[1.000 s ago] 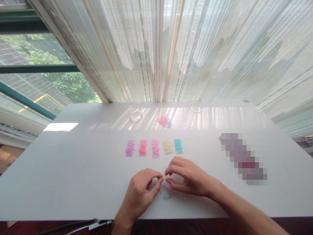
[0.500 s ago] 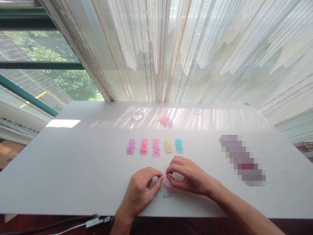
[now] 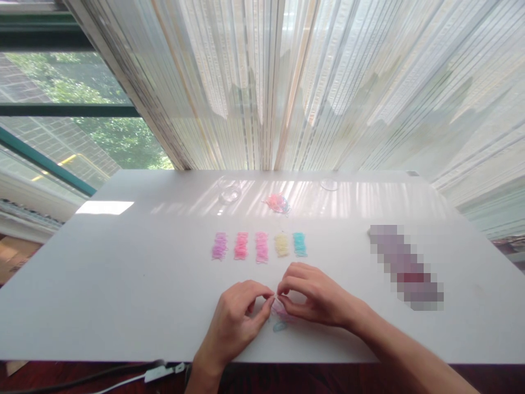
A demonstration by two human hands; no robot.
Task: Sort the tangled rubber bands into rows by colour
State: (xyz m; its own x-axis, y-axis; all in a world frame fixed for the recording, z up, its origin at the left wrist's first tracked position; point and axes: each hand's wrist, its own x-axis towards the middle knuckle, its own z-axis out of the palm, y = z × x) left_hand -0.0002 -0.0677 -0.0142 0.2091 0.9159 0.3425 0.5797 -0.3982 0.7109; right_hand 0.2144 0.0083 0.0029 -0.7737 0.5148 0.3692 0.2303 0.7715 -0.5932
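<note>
My left hand point(image 3: 241, 312) and my right hand point(image 3: 314, 293) meet tip to tip near the table's front edge. Thumb and forefinger of each pinch a small pale elastic band point(image 3: 275, 295), mostly covered by the fingertips. Under them lies a loose pile of pink and purple elastic bands point(image 3: 281, 311), partly hidden, with a teal band point(image 3: 279, 326) in front. Beyond my hands, sorted bands lie in a row: purple point(image 3: 220, 246), coral point(image 3: 241, 246), pink point(image 3: 261, 247), yellow point(image 3: 281, 244) and teal point(image 3: 299, 244).
A mixed heap of bands point(image 3: 279, 203) lies farther back on the white table point(image 3: 123, 284). Clear round dishes point(image 3: 230, 192) stand left of it, and a clear ring-shaped item point(image 3: 329, 185) to the right. A blurred-out long object point(image 3: 406, 268) lies at right. Cables point(image 3: 164, 372) run below the front edge.
Almost nothing differs. Both hands keep their pinch at the same spot, with only a slight shift of the fingertips and of the whole view.
</note>
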